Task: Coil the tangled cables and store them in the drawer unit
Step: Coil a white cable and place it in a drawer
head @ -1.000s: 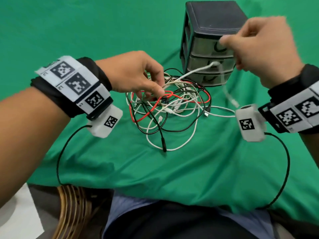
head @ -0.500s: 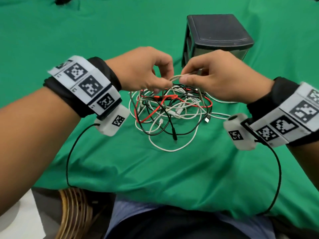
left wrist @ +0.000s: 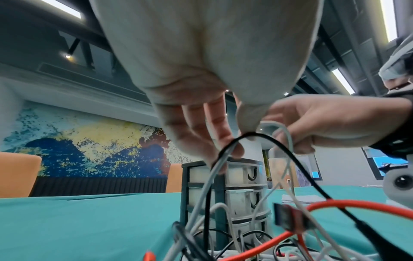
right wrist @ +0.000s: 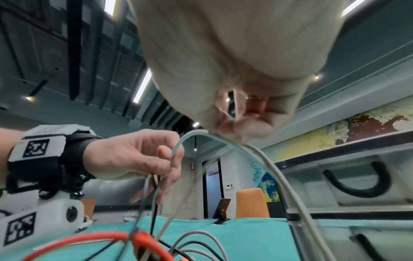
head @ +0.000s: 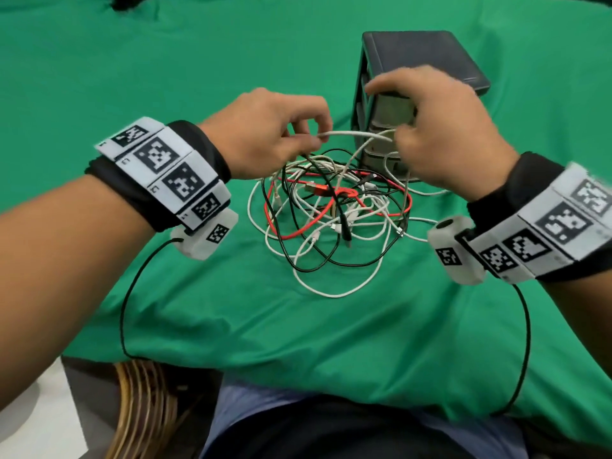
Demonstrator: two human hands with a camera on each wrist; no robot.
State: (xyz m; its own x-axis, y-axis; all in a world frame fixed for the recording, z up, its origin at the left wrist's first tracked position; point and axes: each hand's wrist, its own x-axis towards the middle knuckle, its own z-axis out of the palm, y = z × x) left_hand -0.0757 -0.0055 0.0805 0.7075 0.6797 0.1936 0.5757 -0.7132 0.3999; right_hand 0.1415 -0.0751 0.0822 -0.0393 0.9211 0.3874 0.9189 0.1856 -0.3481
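Note:
A tangle of white, black and red cables (head: 331, 220) lies on the green cloth in front of a dark drawer unit (head: 414, 61) with three pale drawers. My left hand (head: 311, 140) pinches a white cable (head: 354, 134) above the pile, with a black cable (left wrist: 252, 135) hooked over its fingers. My right hand (head: 402, 134) pinches the same white cable (right wrist: 201, 134) a short way to the right, just in front of the drawers. The white strand spans between both hands and drops into the tangle.
The green cloth (head: 198, 77) covers the whole table. A wicker chair edge (head: 145, 409) shows below the near table edge at left. Black wrist-camera leads (head: 526, 342) hang over the cloth on both sides. Orange chairs (left wrist: 17, 174) stand beyond the table.
The right hand went from beside the drawer unit to the left hand above the pile and took the white cable. Both hands have since lifted and drawn apart, stretching the strand.

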